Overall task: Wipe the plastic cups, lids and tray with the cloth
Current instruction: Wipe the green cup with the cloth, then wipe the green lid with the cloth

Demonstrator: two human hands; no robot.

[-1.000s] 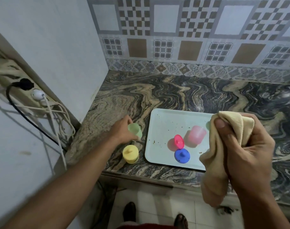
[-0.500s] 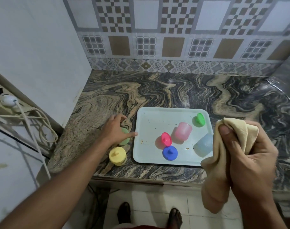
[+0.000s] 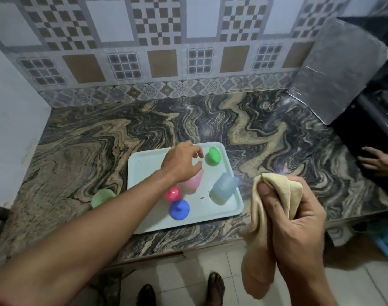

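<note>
A left hand (image 3: 181, 163), fingers loosely spread and empty, reaches over a pale plastic tray (image 3: 144, 164) toward a tipped translucent pink plastic cup (image 3: 194, 181) that could roll if nudged, while the right hand (image 3: 299, 219) clutches a bunched beige cloth (image 3: 261, 217).

**Left hand moving onto the tray**

The left hand (image 3: 181, 163) is leaving the green cup (image 3: 102, 197) on the table (image 3: 78, 151) and reaching over the tray (image 3: 144, 164), its fingers now hovering above the pink cup (image 3: 194, 182).

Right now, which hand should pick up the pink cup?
Left. The left hand hovers open just above the pink cup on the tray, while the right hand grips the cloth off the counter's edge.
</note>
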